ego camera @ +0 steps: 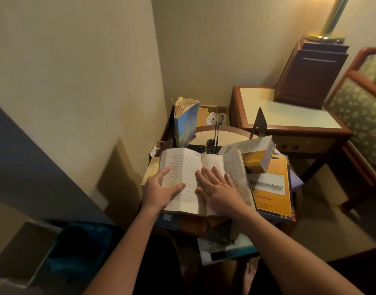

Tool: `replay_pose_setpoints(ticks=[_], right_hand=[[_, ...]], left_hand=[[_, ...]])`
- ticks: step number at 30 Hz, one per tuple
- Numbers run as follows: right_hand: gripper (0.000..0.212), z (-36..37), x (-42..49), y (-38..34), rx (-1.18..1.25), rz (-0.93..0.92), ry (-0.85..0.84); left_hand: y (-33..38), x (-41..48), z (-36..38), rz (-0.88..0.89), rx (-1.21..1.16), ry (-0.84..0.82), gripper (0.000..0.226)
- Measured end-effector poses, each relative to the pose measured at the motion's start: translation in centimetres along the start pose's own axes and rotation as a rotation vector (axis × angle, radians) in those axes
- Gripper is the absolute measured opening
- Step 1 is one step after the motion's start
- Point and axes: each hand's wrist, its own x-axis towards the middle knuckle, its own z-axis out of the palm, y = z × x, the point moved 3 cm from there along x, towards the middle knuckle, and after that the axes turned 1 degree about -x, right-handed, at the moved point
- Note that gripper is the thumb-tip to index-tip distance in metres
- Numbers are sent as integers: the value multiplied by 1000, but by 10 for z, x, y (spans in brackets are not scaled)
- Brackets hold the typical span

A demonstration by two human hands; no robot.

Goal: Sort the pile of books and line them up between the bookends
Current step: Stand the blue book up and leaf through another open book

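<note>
Lying open and face-up on top of the pile, the book [186, 167] is under both hands, its spine running away from the person toward the bookends. The right hand [220, 193] rests flat across the gutter and right page, fingers [215, 174] straight and spread, pointing away. The left hand [158, 191] sits at the left page's outer edge, thumb and index laid straight on the paper; its other fingers are hidden, so I cannot tell whether they hook under the cover. Both forearms reach in from below, wrists low.

The slot lies beyond the fingers, at the back of the round surface [206, 134]: a blue book [186, 126] already stands against the left bookend [172, 126], and the right bookend [259, 122] stands well apart from it. To my eye the book must first be closed, the left hand folding its page over, then turned upright and carried forward beside the blue book. An orange book [273, 188] and others wait underneath.
</note>
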Motion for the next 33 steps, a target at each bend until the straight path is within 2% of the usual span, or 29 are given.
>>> replay_pose_setpoints(ticks=[6,9,12,14,18,22,25,29,33], right_hand=[[60,-6,-21,3,-10,40,61],[58,-14,-38,12,-7,154,161],[57,-21,-46,23,9,271,189],[59,-22,-48,30,110,357,201],[65,-27,-53,36,462,453,237],[61,-32,-59,39,442,504,301],[54,-39,-60,38,533,489,317],[53,-51,-62,37,681,442,280],[55,-63,-65,31,769,377,255]], left_hand=[[5,4,1,-3,28,-33,75],[4,5,2,12,50,-40,72],[1,4,1,20,63,-36,68],[0,3,1,21,70,-43,64],[0,3,-1,20,66,-74,59],[9,-1,-2,53,96,-78,59],[16,-2,-1,52,56,-109,56],[31,-5,1,8,-138,-235,52],[49,-10,6,75,-96,-283,58]])
